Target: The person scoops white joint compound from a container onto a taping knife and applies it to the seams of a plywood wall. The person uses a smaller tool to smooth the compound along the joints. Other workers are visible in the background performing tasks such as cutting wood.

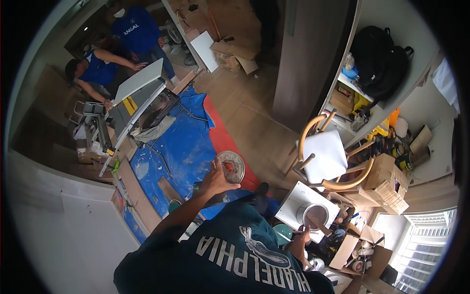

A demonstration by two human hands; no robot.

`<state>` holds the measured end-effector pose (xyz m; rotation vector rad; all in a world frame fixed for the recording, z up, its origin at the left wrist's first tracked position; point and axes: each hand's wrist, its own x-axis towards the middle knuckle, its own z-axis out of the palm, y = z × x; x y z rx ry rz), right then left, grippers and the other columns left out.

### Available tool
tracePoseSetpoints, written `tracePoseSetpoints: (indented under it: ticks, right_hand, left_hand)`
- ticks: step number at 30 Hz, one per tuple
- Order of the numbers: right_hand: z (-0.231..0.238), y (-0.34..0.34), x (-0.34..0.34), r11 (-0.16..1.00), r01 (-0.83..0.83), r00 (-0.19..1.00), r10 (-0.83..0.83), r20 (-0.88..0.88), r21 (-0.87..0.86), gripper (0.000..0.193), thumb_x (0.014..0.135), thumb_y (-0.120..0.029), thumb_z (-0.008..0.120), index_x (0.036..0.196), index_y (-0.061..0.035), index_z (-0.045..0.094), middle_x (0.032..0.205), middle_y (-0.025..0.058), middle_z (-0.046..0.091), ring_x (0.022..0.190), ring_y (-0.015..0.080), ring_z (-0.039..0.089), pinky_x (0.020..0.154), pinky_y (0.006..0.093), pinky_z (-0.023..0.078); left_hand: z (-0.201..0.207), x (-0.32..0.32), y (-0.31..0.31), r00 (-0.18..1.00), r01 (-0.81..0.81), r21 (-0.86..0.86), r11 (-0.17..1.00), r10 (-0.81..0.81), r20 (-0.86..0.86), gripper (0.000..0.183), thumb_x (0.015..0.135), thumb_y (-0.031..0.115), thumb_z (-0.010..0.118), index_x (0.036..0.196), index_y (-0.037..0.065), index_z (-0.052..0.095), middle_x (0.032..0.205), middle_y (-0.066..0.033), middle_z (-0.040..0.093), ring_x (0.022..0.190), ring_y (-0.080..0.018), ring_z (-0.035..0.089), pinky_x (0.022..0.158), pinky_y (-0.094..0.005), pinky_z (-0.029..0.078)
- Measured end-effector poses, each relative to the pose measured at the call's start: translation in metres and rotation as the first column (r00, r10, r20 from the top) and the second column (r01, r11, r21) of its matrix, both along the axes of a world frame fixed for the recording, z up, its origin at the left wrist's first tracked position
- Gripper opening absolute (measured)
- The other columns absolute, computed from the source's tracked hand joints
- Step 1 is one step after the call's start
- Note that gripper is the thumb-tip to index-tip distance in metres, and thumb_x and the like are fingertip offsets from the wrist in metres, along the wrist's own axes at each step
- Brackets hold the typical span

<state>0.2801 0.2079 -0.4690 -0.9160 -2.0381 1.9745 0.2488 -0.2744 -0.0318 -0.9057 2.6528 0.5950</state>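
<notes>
Fingers of my left hand spread wide, grasping a stained round lid. My right hand is at an open can on a white board, grip unclear; brownish contents and a flat stick show inside.

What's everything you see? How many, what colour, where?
Round tin or lid: one, silver-rimmed, picture's middle
White board: one, white, lower right
Open can: one, silver, on White board
Wooden chair: at least one, tan, right
Blue sheet: one, blue, on floor
People: two, blue tops, upper left
Pale panel: one, whitish, near People
Backpack: one, black, upper right
Cardboard boxes: several, brown, upper middle, right
Window: one, white, lower right
Other clutter: uncountable, mixed colours, all around
Shirt: one, dark green, bottom
Left hand: one, bare, holding Round tin or lid
Right hand: one, bare, by Open can
</notes>
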Motion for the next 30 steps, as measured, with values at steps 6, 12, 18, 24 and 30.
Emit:
tracePoseSetpoints:
  ticks: [6, 12, 18, 24, 30]
  right_hand:
    - [0.074, 0.000, -0.017, 0.898, 0.276, 0.938, -0.175, 0.298, -0.341, 0.035, 0.092, -0.024, 0.062, 0.114, 0.0026, 0.059, 0.098, 0.0163, 0.066, 0.082, 0.0246, 0.067, 0.067, 0.0372, 0.056]
    - [0.123, -0.048, -0.043, 0.981, 0.050, 0.890, 0.041, 0.455, -0.186, 0.037, 0.089, -0.025, 0.064, 0.114, 0.0022, 0.060, 0.099, 0.0164, 0.067, 0.083, 0.0250, 0.068, 0.069, 0.0373, 0.056]
    - [0.138, -0.196, -0.134, 0.958, -0.256, 0.820, 0.285, 0.496, -0.127, 0.040, 0.086, -0.026, 0.066, 0.114, 0.0017, 0.060, 0.099, 0.0166, 0.068, 0.084, 0.0254, 0.068, 0.071, 0.0375, 0.056]
    - [0.175, -0.370, -0.205, 0.882, -0.461, 0.745, 0.444, 0.498, -0.096, 0.042, 0.084, -0.026, 0.067, 0.114, 0.0012, 0.061, 0.100, 0.0167, 0.068, 0.085, 0.0259, 0.069, 0.072, 0.0376, 0.056]
    - [0.193, -0.470, -0.229, 0.860, -0.502, 0.720, 0.474, 0.507, -0.090, 0.044, 0.081, -0.027, 0.069, 0.114, 0.0007, 0.062, 0.100, 0.0169, 0.069, 0.086, 0.0263, 0.069, 0.074, 0.0377, 0.056]
  left_hand:
    - [-0.014, 0.070, -0.065, 0.975, -0.222, 0.000, 0.975, 0.222, 0.030, 0.151, 0.054, 0.065, 0.087, 0.149, -0.015, 0.001, 0.148, -0.0433, 0.023, 0.132, -0.0506, 0.043, 0.107, -0.0451, 0.044]
    - [-0.033, 0.081, -0.128, 0.963, -0.263, 0.022, 0.965, 0.264, -0.052, 0.152, 0.054, 0.072, 0.082, 0.148, -0.015, 0.001, 0.152, -0.0374, 0.021, 0.139, -0.0509, 0.033, 0.112, -0.0481, 0.038]
    - [-0.055, 0.068, -0.201, 0.934, -0.350, 0.156, 0.924, 0.357, -0.021, 0.155, 0.054, 0.077, 0.079, 0.148, -0.017, 0.000, 0.154, -0.0373, 0.017, 0.144, -0.0500, 0.024, 0.113, -0.0476, 0.037]
    - [-0.075, 0.048, -0.292, 0.906, -0.369, 0.218, 0.904, 0.402, -0.131, 0.154, 0.054, 0.071, 0.083, 0.148, -0.015, -0.004, 0.146, -0.0465, 0.021, 0.132, -0.0520, 0.042, 0.106, -0.0476, 0.044]
    - [-0.074, 0.025, -0.382, 0.893, -0.381, 0.262, 0.887, 0.426, -0.145, 0.150, 0.055, 0.071, 0.083, 0.149, -0.012, 0.001, 0.147, -0.0422, 0.024, 0.129, -0.0531, 0.045, 0.107, -0.0500, 0.043]
